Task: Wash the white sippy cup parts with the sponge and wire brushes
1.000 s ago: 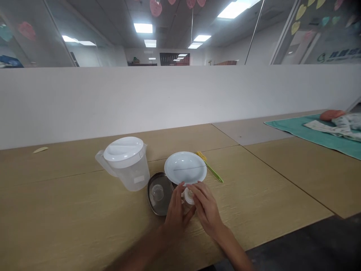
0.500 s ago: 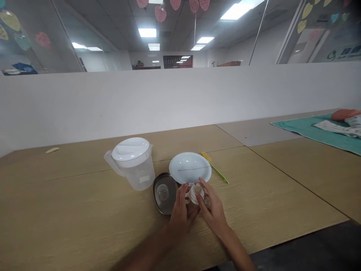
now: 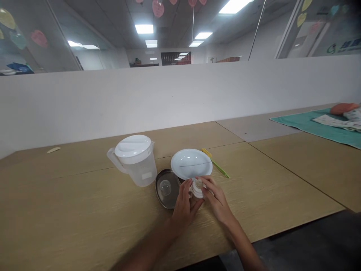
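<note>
A baby bottle [image 3: 198, 191] with a white collar and a clear teat on top is between my hands, just in front of the white bowl. My left hand [image 3: 184, 205] is wrapped round its left side, thumb toward me. Around the collar and teat from the right, my right hand [image 3: 216, 197] has its fingers closed. My fingers hide much of the bottle's body. Left of the hands lies a dark metal tray [image 3: 160, 197] with a clear dome-shaped cap [image 3: 165, 187] in it. The white bowl [image 3: 191, 163] holds a thin, dark, straight item.
A lidded translucent pitcher [image 3: 138, 162] stands left of the bowl. Right of it lies a green-handled brush [image 3: 220, 168] with a yellow head. A teal cloth [image 3: 304, 122] with fabric items is at the far right. The table's front edge runs at lower right.
The bottle stays in both hands. My right fingers have shifted round the collar and teat, and the right hand sits slightly farther right. The whole view has tilted a little.
</note>
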{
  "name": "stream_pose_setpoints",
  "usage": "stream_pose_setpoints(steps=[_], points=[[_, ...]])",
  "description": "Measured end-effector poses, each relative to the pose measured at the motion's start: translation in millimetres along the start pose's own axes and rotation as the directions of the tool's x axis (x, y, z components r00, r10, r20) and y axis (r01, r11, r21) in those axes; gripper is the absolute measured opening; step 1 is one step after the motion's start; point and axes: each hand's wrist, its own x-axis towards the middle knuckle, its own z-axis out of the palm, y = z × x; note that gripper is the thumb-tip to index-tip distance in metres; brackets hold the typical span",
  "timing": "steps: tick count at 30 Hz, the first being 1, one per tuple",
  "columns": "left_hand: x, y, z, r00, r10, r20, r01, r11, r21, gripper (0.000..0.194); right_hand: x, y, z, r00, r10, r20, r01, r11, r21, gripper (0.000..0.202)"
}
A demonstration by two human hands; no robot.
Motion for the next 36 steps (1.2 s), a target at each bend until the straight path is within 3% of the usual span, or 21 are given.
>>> stream_pose_setpoints(steps=[5, 13, 18, 22, 27, 31, 34, 36], points=[[-1, 0, 0.5, 1.0, 0.008, -0.004, -0.008, 1.0, 0.002, 0.065, 6, 0, -2, 0.999, -0.048, 0.019, 0.049, 0.998, -0.037, 0.034], [-3, 10, 0.3, 0.998, -0.06, -0.003, 0.06, 0.997, -0.052, 0.053, 15, -8, 7, 0.996, -0.038, -0.085, 0.029, 0.994, -0.101, 0.033], [-4, 7, 2.9, 0.998, -0.05, -0.037, 0.049, 0.998, -0.05, 0.062, 25, -8, 6, 0.999, 0.043, -0.009, -0.043, 0.999, 0.011, 0.032], [-4, 2, 7.4, 0.997, 0.006, -0.075, -0.01, 0.998, -0.058, 0.063, 34, -11, -3, 0.987, 0.078, 0.141, -0.096, 0.987, 0.126, 0.036], [-6, -4, 13.2, 0.982, 0.124, -0.141, -0.131, 0.991, -0.039, 0.065, 43, -14, -14, 0.935, 0.129, 0.331, -0.192, 0.967, 0.165, 0.041], [-6, -5, 13.6, 0.974, 0.188, -0.123, -0.195, 0.98, -0.044, 0.06, 51, -18, -18, 0.877, 0.137, 0.46, -0.224, 0.965, 0.139, 0.038], [-5, -4, 12.0, 0.973, 0.197, -0.118, -0.202, 0.979, -0.033, 0.058, 54, -19, -16, 0.859, 0.149, 0.49, -0.24, 0.962, 0.129, 0.035], [-5, -2, 10.7, 0.976, 0.189, -0.109, -0.194, 0.981, -0.033, 0.059, 51, -17, -14, 0.88, 0.155, 0.449, -0.24, 0.961, 0.139, 0.033]])
